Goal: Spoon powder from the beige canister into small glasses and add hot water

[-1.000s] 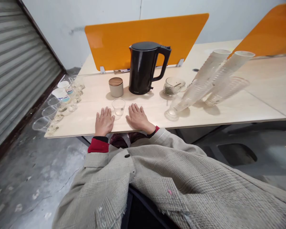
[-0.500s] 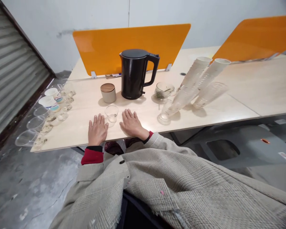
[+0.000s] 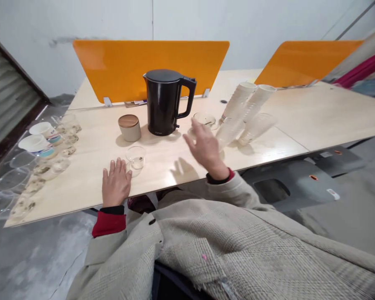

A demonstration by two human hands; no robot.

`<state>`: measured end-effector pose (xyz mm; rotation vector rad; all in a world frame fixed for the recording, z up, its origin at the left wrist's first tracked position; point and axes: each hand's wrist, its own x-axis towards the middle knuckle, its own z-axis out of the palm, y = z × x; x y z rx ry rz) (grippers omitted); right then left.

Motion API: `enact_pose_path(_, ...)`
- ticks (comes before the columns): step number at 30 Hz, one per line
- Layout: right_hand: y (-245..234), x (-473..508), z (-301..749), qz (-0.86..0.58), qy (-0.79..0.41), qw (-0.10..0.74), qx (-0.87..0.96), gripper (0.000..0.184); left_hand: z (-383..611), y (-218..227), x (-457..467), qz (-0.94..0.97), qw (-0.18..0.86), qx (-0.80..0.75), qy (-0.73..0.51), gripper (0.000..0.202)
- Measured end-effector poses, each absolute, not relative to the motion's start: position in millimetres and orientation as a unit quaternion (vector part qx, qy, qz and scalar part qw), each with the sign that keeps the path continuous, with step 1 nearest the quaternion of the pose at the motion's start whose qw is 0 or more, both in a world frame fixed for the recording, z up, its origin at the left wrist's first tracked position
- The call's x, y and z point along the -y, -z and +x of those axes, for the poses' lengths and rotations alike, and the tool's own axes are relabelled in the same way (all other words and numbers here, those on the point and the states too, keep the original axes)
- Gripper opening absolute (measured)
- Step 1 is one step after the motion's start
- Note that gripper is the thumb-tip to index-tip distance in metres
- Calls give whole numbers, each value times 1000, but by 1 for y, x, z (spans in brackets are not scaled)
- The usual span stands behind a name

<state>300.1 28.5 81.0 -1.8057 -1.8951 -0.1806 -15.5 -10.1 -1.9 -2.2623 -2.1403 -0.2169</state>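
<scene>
My left hand (image 3: 116, 183) lies palm down on the wooden table near its front edge, fingers stretched out. Just right of its fingertips stands a small clear cup (image 3: 135, 157) with a dark bit inside. My right hand (image 3: 205, 150) is lifted above the table, empty, with its thumb and fingers apart. It is in front of a glass bowl (image 3: 203, 118) and hides most of it; whether the two touch I cannot tell. Behind the clear cup are a grey canister (image 3: 130, 130) with a wooden lid and a black electric kettle (image 3: 162, 106), handle to the right.
Tall stacks of clear and white cups (image 3: 237, 114) stand right of the bowl. Along the table's left side are several clear cups (image 3: 15, 179) with dark bits and two white paper cups (image 3: 39, 146). Orange dividers (image 3: 118, 71) rise behind. Grey stools (image 3: 287, 179) are at the right.
My right hand has risen off the table and moved right toward the glass bowl. My left hand stays flat on the table. The camera's view has swung somewhat to the right.
</scene>
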Motion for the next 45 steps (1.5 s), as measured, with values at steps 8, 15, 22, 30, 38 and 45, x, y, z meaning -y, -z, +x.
enact_pose_path(8, -119, -88, 390, -681, 230, 11, 695, 32, -14, 4, 10, -727, 13, 680, 91, 70)
enact_pose_path(15, -125, -124, 391, -679, 206, -110, 696, 23, -13, 3, 11, -724, 9, 684, 88, 70)
enact_pose_path(22, -128, -128, 383, -698, 182, -110, 684, 31, -14, 6, 11, -726, 11, 679, 105, 70)
enact_pose_path(30, -138, -132, 405, -714, 232, -55, 658, 36, -14, 6, 10, -727, 16, 678, 104, 68)
enact_pose_path(38, -174, -65, 432, -712, 241, 61, 657, 44, -14, 8, 10, -725, 15, 680, 106, 69)
enact_pose_path(45, -191, -28, 370, -597, 104, 151, 781, 38, -13, 10, 11, -721, 14, 685, 103, 69)
